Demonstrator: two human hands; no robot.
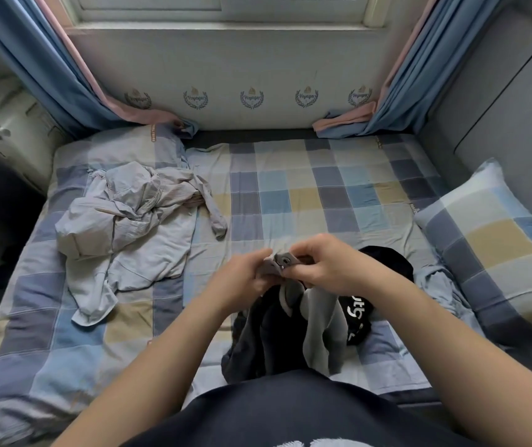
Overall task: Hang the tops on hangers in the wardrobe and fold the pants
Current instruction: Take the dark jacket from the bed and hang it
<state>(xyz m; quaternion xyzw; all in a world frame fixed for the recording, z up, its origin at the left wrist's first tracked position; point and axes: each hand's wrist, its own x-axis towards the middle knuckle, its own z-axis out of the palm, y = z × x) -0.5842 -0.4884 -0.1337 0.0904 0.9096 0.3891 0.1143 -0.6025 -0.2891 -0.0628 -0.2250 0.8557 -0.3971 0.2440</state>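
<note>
Grey pants [319,321] hang just left of the checked pillow [496,240], their waistband pinched at the snap [285,261] by both left hand [245,277] and right hand [325,266]. Folding looks to be the step in hand; next they need laying flat, legs aligned. A pale shirt [129,221] lies crumpled farther left.

The bed [322,188] fills the middle of the frame. A shirt [129,227] lies on it at centre left, with a pillow [122,150] behind it. At lower centre, the left hand [242,275] and right hand [325,266] hold the pants [290,333] side by side, and the legs trail down onto the bed. A lettered top [383,262] lies just right of and behind the pants. A second pillow [490,240] lies at the right edge. The window [222,8] is at top centre.
</note>
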